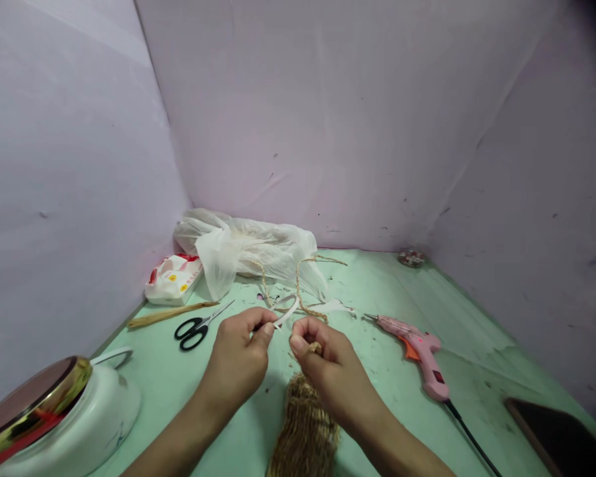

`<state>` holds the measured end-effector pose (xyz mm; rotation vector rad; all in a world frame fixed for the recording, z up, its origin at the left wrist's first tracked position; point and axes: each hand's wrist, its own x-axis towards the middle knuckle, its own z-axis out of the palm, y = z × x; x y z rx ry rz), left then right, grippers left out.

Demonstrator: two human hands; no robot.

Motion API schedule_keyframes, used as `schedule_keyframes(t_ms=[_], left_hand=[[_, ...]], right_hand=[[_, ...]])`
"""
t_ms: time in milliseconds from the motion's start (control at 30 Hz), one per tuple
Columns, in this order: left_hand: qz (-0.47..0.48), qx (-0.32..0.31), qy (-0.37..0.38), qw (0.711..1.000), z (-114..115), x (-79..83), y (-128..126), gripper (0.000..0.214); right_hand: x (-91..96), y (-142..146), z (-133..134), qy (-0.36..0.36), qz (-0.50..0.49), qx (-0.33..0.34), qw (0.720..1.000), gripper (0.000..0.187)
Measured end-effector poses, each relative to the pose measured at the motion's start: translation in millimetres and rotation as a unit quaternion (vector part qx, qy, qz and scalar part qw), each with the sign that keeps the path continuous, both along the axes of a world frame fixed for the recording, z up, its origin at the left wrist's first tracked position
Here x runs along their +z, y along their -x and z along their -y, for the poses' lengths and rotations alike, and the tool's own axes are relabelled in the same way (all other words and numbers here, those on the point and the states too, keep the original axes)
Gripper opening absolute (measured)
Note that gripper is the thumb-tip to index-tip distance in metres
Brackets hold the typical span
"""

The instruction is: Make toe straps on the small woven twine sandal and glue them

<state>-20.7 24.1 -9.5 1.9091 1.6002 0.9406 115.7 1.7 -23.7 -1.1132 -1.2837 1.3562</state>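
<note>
My left hand (241,354) is closed in a pinch on a thin white strip (287,314) that curves up to the right. My right hand (322,361) is closed on brown jute twine (298,285), which runs from its fingers up toward the plastic bag. Below my right hand lies a woven jute piece (305,430) on the green table (377,285). The two hands are close together, fingertips a few centimetres apart.
Black-handled scissors (198,328) and a wooden stick (169,315) lie left of my hands. A white plastic bag (248,248) and a red-white packet (173,278) sit behind. A pink glue gun (420,354) lies right, a white pot with gold lid (54,411) near left, a dark tablet (559,437) far right.
</note>
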Motion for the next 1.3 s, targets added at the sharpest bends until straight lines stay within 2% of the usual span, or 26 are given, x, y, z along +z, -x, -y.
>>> schedule_keyframes(t_ms=[67,100,133,167,267,367,433,467,500,633,767,833,967,1033,1133,1200,1300], left_hand=[[-0.076,0.061,-0.045,0.994,-9,-1.8,13,0.023],[-0.127,0.105,-0.084,0.983,-15,-3.0,21,0.026],[-0.188,0.132,-0.082,0.97,-21,-4.3,31,0.028],[-0.25,0.127,-0.041,0.959,-27,-5.3,40,0.028],[-0.289,0.111,-0.009,0.951,-37,-5.3,54,0.02],[-0.233,0.05,-0.013,0.971,-28,0.8,43,0.022],[-0.09,-0.059,0.016,0.994,-16,6.1,29,0.023],[-0.045,-0.097,0.041,0.993,-11,8.2,22,0.02],[-0.016,-0.11,0.055,0.992,-6,9.6,16,0.017],[0.008,-0.115,0.051,0.992,3,10.7,4,0.014],[-0.027,-0.116,0.057,0.991,4,13.1,5,0.015],[-0.077,-0.088,0.053,0.992,3,15.4,7,0.016],[-0.134,0.028,0.006,0.991,-1,19.7,16,0.015],[-0.089,0.057,0.003,0.994,-4,20.5,19,0.015],[0.064,0.032,0.042,0.997,-7,17.6,19,0.014],[0.167,0.004,0.078,0.983,-8,13.8,18,0.015],[0.247,0.003,0.101,0.964,-8,9.9,16,0.016]], right_hand=[[7.3,-1,4,0.032,-0.043,0.011,0.999,0.019],[11.9,-2,5,0.044,-0.058,0.016,0.997,0.02],[16.4,-4,6,0.053,-0.069,0.019,0.996,0.021],[20.1,-6,6,0.062,-0.075,0.024,0.995,0.02],[21.6,-10,2,0.117,-0.079,0.037,0.989,0.018],[10.2,-9,-5,0.177,-0.081,0.06,0.979,0.014],[2.6,-8,-9,0.192,-0.086,0.07,0.975,0.012],[0.2,-7,-9,0.192,-0.089,0.072,0.975,0.012],[-0.9,-6,-10,0.191,-0.094,0.071,0.975,0.012],[2.0,-4,-9,0.195,-0.099,0.061,0.974,0.015],[4.3,-4,-8,0.197,-0.089,0.062,0.974,0.013],[4.0,-6,-8,0.19,-0.087,0.069,0.976,0.01],[4.7,-13,-10,0.188,-0.083,0.018,0.979,0.043],[6.2,-17,-11,0.194,-0.087,0.001,0.977,0.04],[9.0,-20,-12,0.224,-0.134,0.04,0.965,0.025],[10.6,-20,-12,0.232,-0.161,0.062,0.957,0.028],[11.6,-19,-11,0.183,-0.142,0.071,0.97,0.023]])
